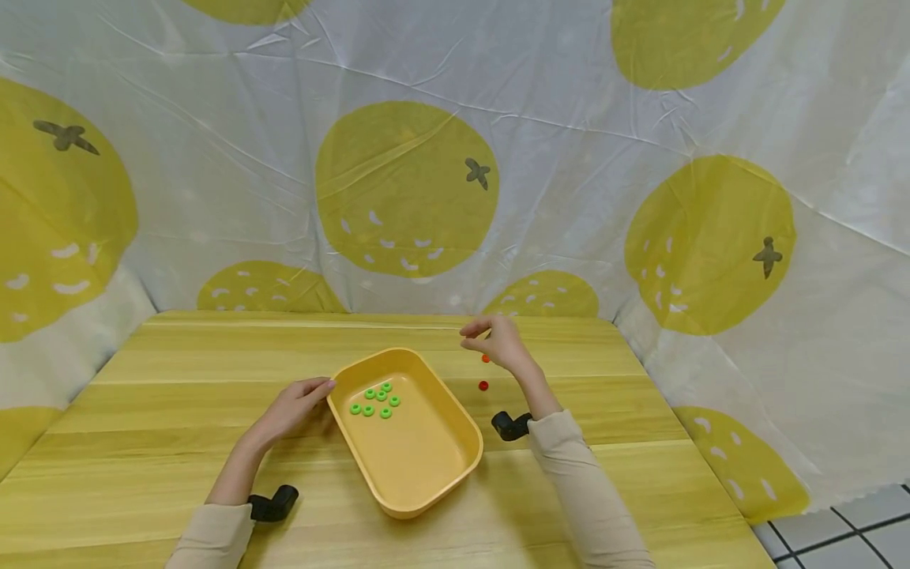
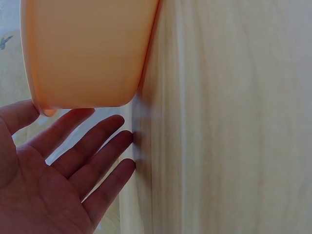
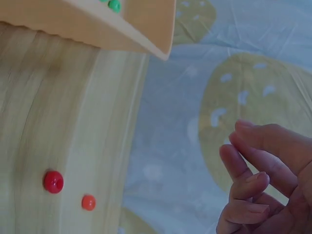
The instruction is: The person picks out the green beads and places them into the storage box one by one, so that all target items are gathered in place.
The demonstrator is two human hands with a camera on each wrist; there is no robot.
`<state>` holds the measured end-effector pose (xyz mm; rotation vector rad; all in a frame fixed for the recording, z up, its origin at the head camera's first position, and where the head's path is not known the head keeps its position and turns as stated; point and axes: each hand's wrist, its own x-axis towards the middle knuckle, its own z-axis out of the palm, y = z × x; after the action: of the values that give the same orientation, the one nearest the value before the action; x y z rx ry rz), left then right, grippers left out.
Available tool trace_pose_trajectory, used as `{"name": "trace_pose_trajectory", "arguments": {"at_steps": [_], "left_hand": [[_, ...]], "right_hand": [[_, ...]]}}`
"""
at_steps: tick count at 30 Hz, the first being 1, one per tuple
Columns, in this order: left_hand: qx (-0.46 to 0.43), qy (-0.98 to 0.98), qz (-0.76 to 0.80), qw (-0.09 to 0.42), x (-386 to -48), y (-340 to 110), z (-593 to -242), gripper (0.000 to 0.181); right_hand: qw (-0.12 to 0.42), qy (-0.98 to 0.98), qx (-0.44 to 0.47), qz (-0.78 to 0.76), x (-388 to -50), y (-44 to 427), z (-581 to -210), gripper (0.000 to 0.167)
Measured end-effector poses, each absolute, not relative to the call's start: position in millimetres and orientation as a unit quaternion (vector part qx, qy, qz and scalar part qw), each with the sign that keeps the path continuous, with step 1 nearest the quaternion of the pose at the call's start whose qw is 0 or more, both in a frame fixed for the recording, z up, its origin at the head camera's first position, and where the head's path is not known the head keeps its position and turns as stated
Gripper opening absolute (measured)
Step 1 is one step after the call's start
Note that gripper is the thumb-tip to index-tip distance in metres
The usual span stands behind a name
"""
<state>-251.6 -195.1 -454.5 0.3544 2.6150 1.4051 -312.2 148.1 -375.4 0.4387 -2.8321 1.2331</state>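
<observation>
A yellow-orange tray [image 1: 419,466] stands on the table at a slant, with several green beads [image 1: 386,412] in its far left part. My left hand [image 1: 295,407] holds its left corner by the rim; in the left wrist view the hand [image 2: 63,170] has its thumb at the rim of the tray [image 2: 87,53], the other fingers spread below. Beyond the tray's right side, my right hand [image 1: 501,344] is raised, thumb and forefinger close together. Whether a bead is between those tips of the hand [image 3: 273,180] cannot be told. Near it lie a red bead [image 1: 483,386] and an orange bead [image 1: 486,359].
The wooden table [image 1: 604,490] reaches back to a hanging white cloth [image 1: 235,182] printed with yellow fruit. Black wrist mounts [image 1: 273,504] sit at both sleeves. White floor tiles [image 1: 817,537] show at the lower right, past the table's edge.
</observation>
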Motion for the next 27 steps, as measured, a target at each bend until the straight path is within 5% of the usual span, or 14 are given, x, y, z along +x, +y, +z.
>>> {"name": "trace_pose_trajectory", "arguments": {"at_steps": [27], "left_hand": [[0.122,0.871,0.469,0.079,-251,-196,-455,0.062]], "right_hand": [[0.029,-0.92,0.027,0.39,-290,249,-429,0.018]]}}
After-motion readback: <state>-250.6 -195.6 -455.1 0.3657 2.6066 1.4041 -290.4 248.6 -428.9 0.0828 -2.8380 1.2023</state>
